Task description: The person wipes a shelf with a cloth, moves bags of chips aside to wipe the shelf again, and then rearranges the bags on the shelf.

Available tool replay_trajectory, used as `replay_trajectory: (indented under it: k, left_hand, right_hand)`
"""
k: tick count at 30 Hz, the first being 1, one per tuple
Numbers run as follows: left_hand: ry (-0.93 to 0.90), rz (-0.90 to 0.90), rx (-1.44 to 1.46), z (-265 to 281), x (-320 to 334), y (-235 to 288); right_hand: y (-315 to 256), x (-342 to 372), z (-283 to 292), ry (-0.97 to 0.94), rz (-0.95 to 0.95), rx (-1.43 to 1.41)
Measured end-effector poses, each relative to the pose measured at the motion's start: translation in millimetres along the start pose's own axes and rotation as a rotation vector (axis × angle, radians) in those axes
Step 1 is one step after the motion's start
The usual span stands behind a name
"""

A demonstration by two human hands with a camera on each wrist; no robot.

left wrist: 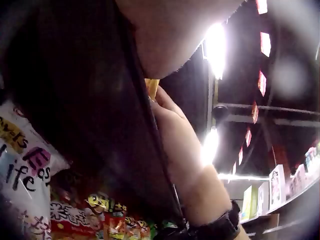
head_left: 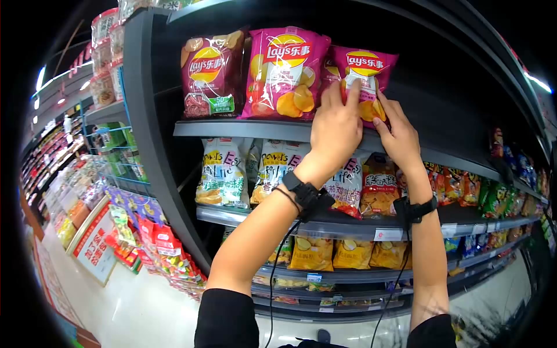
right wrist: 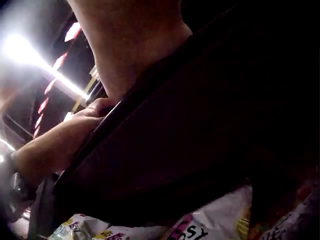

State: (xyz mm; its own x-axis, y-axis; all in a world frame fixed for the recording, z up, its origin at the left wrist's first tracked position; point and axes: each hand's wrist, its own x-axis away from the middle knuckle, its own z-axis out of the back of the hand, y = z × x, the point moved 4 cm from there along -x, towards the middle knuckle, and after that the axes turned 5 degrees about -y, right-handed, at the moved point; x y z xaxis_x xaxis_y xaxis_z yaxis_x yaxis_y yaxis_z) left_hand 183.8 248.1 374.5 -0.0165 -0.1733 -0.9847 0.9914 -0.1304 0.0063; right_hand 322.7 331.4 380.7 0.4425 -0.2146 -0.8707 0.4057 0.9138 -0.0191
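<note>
On the upper shelf, a magenta Lay's chip bag [head_left: 364,61] stands at the right end of a short row. My left hand [head_left: 337,124] touches its lower left front, the fingers pointing up across the print. At the bag's right side is my right hand [head_left: 400,134], its thumb at the lower corner and its fingers reaching up along the edge. Left of my hands stand a larger magenta Lay's bag [head_left: 285,75] and a darker red Lay's bag [head_left: 212,75]. Both wrist views look up past the dark shelf underside, which hides most of the bag.
The shelf edge [head_left: 232,129] runs just under my hands. White snack bags [head_left: 222,174] and red ones fill the shelf below, with yellow bags [head_left: 311,253] lower down. A dark upright panel [head_left: 154,116] closes the left side. Hanging packs [head_left: 165,246] stand beyond it.
</note>
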Motion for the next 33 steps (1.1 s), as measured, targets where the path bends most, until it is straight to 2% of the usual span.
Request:
replay_trajectory:
  k: [2, 5, 9, 11, 12, 13, 15, 17, 21, 23, 29, 31, 33]
  left_hand:
    - [-0.078, 0.008, 0.045, 1, 1, 1]
    - [0.071, -0.149, 0.063, 10, 4, 2]
    - [0.195, -0.161, 0.071, 17, 5, 3]
    - [0.127, -0.136, 0.046, 13, 3, 3]
    - [0.099, -0.103, 0.081, 12, 1, 3]
    - [0.063, -0.072, 0.119, 9, 1, 3]
    - [0.253, -0.059, 0.231, 16, -4, -4]
    - [0.297, -0.151, 0.215, 26, 3, -9]
    - [0.205, 0.037, -0.115, 34, -5, -31]
    - [0.165, 0.053, -0.177, 24, -8, -37]
    - [0.140, 0.145, -0.243, 18, -9, -36]
    - [0.153, 0.164, -0.261, 19, -10, -37]
    - [0.165, 0.172, -0.228, 19, -10, -37]
  right_hand:
    - [-3, 5, 3, 0.068, 0.065, -0.024]
    - [-8, 4, 7, 0.135, 0.160, -0.082]
    - [-9, 3, 4, 0.103, 0.150, -0.114]
    - [-3, 0, -1, 0.074, 0.109, -0.066]
    - [-2, -1, -3, 0.021, 0.025, -0.093]
    - [-1, 0, -3, 0.017, 0.042, -0.084]
    - [1, -3, -3, 0.018, 0.068, -0.073]
    - [1, -5, -3, -0.014, 0.039, -0.079]
    - [5, -4, -6, -0.006, 0.012, -0.072]
    - [9, -4, -6, 0.020, 0.013, -0.103]
    - [30, -3, -6, 0.188, -0.042, -0.283]
    - [24, -1, -7, 0.193, -0.096, -0.410]
    - [10, -3, -8, 0.218, -0.066, -0.447]
